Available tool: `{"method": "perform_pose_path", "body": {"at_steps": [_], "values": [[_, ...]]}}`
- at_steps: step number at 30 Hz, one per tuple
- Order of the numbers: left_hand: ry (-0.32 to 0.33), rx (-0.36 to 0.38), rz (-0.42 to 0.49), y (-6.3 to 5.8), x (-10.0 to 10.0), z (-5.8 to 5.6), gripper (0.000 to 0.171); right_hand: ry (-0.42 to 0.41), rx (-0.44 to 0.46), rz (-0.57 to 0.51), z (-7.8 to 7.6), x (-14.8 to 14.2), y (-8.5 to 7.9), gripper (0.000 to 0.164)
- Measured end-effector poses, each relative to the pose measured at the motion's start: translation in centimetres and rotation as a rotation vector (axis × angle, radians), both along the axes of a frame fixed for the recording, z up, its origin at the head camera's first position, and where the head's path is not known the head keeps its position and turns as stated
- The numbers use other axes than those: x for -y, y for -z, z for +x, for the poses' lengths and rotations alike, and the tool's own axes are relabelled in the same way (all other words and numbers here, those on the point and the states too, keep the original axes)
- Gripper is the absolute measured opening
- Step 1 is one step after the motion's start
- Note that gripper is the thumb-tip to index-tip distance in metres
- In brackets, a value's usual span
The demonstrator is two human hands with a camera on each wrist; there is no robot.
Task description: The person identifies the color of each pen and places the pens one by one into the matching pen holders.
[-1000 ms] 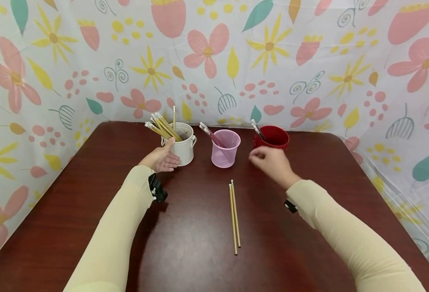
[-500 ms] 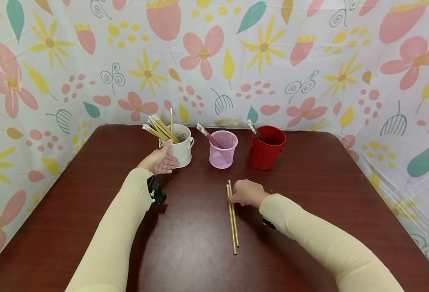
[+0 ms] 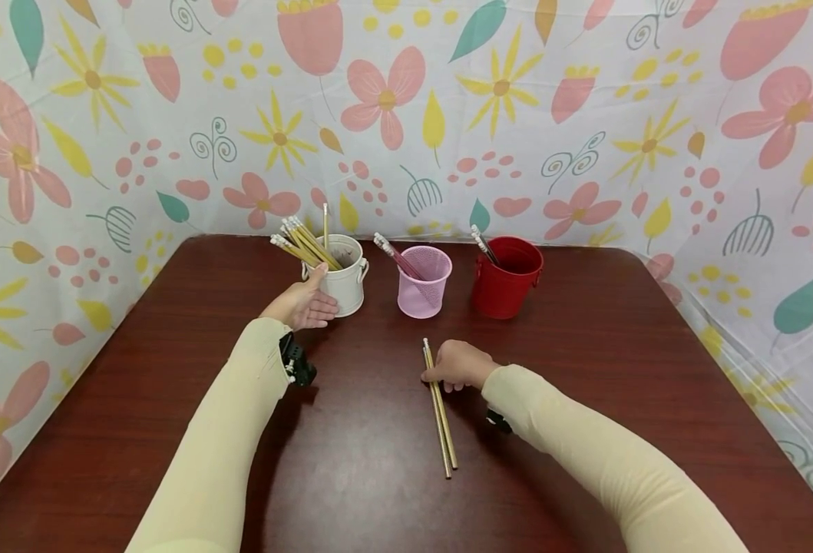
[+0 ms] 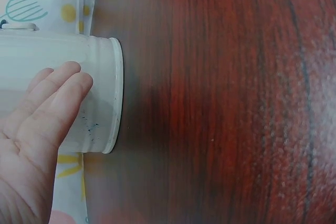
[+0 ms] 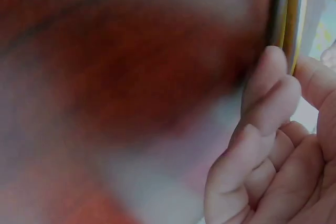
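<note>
Two gold pencils (image 3: 442,434) with white erasers lie close together on the table. My right hand (image 3: 460,364) pinches them near the eraser end between thumb and fingers; in the right wrist view the pencils (image 5: 289,19) show between thumb and fingertips. My left hand (image 3: 304,302) rests against the side of a white metal bucket (image 3: 348,288), its thumb up near the rim. Along that wall my fingers lie straight in the left wrist view, on the bucket (image 4: 100,98). Several yellow pencils (image 3: 304,242) lean in the bucket, erasers up.
A pink mesh cup (image 3: 421,298) with several dark red pencils (image 3: 401,259) stands right of the white bucket. Farther right is a red bucket (image 3: 503,292) holding black pencils (image 3: 485,247). A flowered cloth (image 3: 392,169) hangs behind the brown table (image 3: 351,461).
My right hand has come down from the red bucket to the two gold pencils and taken hold of them. Their eraser ends have shifted slightly left. My left hand stays at the white bucket.
</note>
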State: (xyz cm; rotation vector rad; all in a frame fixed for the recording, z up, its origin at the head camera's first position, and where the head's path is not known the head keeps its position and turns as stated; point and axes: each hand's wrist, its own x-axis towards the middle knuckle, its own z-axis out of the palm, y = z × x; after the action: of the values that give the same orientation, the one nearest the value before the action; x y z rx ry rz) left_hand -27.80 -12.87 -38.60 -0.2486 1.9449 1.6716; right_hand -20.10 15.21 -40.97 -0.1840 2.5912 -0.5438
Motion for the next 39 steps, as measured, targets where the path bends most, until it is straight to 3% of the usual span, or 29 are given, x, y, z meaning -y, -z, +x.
{"method": "perform_pose_path", "body": {"at_steps": [6,13,20,25,28,33,39], "values": [[-0.004,0.002,0.004,0.1,0.0,-0.1,0.092,-0.009,-0.031,-0.118,-0.7,-0.6,-1.3,0.031],[-0.004,0.000,0.012,0.0,0.1,0.0,0.093,0.011,-0.166,-0.358,-0.9,-1.7,-3.0,0.012],[0.002,0.006,0.017,-0.1,0.1,0.1,0.092,0.009,-0.329,-0.339,-1.3,-2.8,-5.0,0.024],[0.024,-0.005,0.007,-0.1,0.2,0.1,0.093,-0.027,-0.439,-0.424,-2.2,-1.8,-8.1,0.023],[0.029,-0.011,-0.005,0.0,0.3,0.1,0.093,-0.056,-0.506,-0.530,-3.0,-0.4,-10.5,0.021],[0.004,-0.002,0.011,0.1,0.1,0.0,0.092,-0.002,-0.476,-0.759,-4.1,2.4,-14.4,0.022],[-0.008,-0.007,0.013,0.3,0.0,-0.1,0.090,0.066,-0.472,-1.092,-5.6,6.1,-15.9,0.027]]}}
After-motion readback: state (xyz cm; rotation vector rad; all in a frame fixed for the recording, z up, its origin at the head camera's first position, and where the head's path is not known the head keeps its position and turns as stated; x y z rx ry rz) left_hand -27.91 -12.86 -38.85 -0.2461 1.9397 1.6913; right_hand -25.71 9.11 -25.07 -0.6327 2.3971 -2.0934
